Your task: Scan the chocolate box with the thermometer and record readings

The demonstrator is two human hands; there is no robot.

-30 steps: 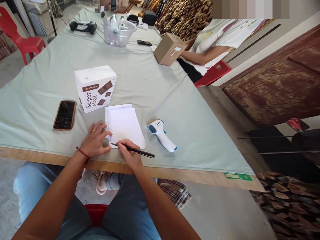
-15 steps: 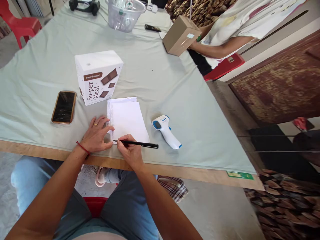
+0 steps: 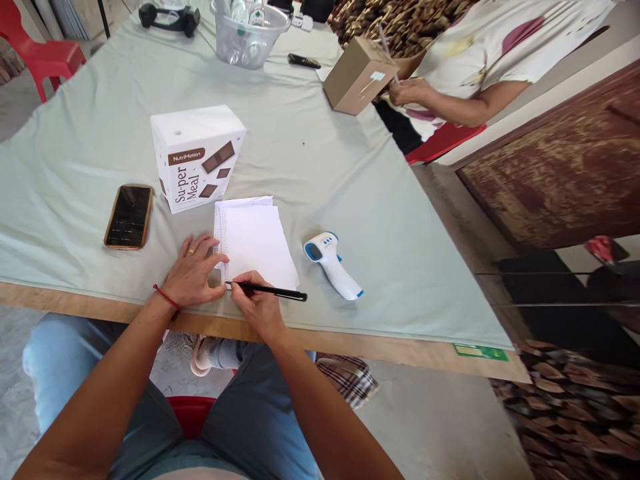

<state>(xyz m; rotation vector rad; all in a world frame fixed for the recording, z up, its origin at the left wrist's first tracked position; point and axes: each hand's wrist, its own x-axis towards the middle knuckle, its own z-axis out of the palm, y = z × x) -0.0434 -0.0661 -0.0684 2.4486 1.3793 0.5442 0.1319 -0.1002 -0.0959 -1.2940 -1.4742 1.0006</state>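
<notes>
My right hand [image 3: 257,307] grips a black pen [image 3: 280,291], its tip down at the lower left corner of a white notepad [image 3: 257,240]. Across the pad's left edge lies my left hand [image 3: 196,270], fingers spread, with a ring and a red cord at the wrist. Any writing on the top sheet is too faint to make out. Behind the pad stands a white NutriMotion box [image 3: 197,157]. A phone [image 3: 129,217] with a dark screen lies left of my left hand. To the right of the pad rests a white and blue infrared thermometer [image 3: 333,263].
At the far right a person in a patterned white shirt [image 3: 480,67] sits by a cardboard box [image 3: 357,75]. A clear plastic basket [image 3: 249,40] with bottles, a black object [image 3: 304,61] and a dark dumbbell-shaped thing [image 3: 169,19] are at the back. The wooden table edge [image 3: 350,341] is near me.
The pen's back end has swung a little to the left and down in my right hand. My left hand stays put. The other person's arm has lifted beside the cardboard box.
</notes>
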